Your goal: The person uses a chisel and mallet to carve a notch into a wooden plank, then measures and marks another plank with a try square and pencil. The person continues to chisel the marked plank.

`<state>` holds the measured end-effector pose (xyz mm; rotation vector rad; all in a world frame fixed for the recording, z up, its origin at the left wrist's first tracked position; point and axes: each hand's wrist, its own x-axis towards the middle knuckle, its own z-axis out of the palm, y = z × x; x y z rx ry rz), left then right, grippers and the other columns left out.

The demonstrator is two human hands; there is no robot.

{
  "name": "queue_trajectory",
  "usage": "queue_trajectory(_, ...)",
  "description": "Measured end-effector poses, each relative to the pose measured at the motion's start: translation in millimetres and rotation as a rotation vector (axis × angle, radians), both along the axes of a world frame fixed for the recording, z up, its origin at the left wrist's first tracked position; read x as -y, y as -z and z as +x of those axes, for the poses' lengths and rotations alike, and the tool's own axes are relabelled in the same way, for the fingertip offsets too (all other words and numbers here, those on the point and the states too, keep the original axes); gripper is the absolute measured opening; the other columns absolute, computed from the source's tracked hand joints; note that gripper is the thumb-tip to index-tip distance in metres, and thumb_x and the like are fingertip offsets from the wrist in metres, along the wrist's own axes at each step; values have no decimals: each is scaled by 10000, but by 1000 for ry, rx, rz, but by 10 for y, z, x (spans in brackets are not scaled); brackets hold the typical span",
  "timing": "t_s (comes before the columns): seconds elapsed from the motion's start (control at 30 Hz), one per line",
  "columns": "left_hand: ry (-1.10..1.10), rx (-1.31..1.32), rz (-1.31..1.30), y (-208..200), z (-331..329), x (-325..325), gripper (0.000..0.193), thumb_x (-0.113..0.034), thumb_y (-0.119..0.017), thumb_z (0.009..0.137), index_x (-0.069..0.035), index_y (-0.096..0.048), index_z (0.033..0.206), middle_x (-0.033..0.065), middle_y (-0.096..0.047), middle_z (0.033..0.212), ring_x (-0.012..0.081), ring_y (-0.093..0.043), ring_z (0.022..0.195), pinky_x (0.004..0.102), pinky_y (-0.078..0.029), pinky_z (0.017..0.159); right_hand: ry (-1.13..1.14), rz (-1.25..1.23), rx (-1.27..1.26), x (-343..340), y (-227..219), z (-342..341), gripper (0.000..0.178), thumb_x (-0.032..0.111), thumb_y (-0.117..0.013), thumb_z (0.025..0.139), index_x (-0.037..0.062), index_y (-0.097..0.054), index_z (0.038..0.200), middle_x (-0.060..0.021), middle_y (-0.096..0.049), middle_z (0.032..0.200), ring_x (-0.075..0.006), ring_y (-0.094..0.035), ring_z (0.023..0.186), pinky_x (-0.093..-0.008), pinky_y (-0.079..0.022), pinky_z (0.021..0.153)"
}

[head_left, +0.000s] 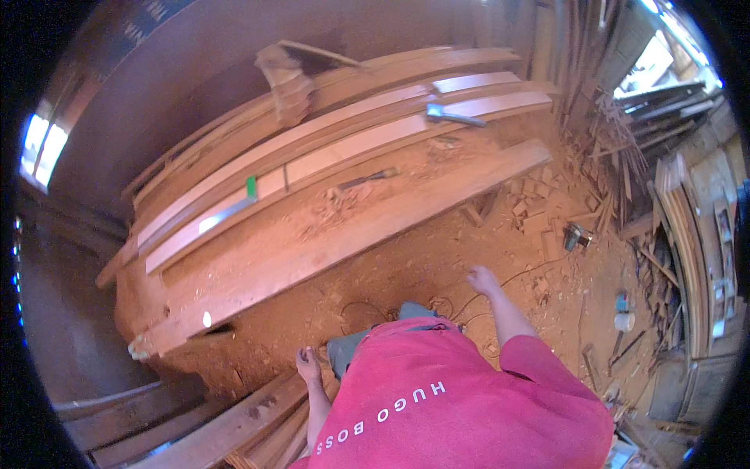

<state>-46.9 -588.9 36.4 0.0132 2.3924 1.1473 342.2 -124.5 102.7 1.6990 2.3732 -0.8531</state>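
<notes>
My left hand (pixel 308 363) hangs low beside my left leg, near stacked timbers, its fingers loosely apart and nothing visible in them. Out to the right, above the shaving-covered floor, my right hand (pixel 483 280) has its fingers curled in, with no object showing. Neither hand touches the long wooden bench (pixel 375 223) ahead of me. On that bench lie two pale planed boards (pixel 324 156). A square with a green handle (pixel 251 187) rests across the nearer board, and a hammer (pixel 461 119) lies farther right. Among the shavings is a chisel-like tool (pixel 367 179).
Stacked timbers (pixel 258 414) lie at lower left. Right of the bench are offcuts (pixel 539 215), a corded power tool (pixel 578 236) and its cable on the floor. A white container (pixel 624 321) stands farther right, near leaning boards (pixel 687 234).
</notes>
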Motion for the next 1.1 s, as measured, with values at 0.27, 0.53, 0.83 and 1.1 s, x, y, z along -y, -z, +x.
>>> queue_trajectory(0.27,475,-137,-198,26,-380,-1438,578,-443,-661,940,48,-637,1244,248,-675,1214,361,-643,1163,425,-495,999,679,-70,-203,320,1270,2075,188,177,-631,867,26,-710,945,-144,-675,822,-267,-699,759,-406,-570,666)
queue_trajectory(0.53,533,-381,-105,-472,-1283,-3366,479,-367,-672,929,31,-661,1197,257,-684,1155,371,-665,1093,461,-514,955,515,-252,-238,757,1435,1397,312,203,-734,848,-7,-704,1076,-140,-703,775,-235,-680,667,-364,-565,645)
queue_trajectory(0.83,618,-451,92,-322,-1501,-5503,391,-309,-688,909,-8,-681,1158,211,-677,1094,358,-639,1023,444,-493,943,387,-50,-161,-972,766,533,384,247,-728,855,-19,-695,1131,-195,-727,972,-301,-709,886,-405,-556,791)
queue_trajectory(1.1,748,-688,93,-831,-2133,-6637,477,-380,-759,851,-42,-665,1174,216,-627,1233,392,-531,1233,481,-425,1058,358,173,-436,-2849,-404,-751,292,164,-673,946,-5,-669,1184,-156,-719,981,-218,-685,879,-345,-546,814)
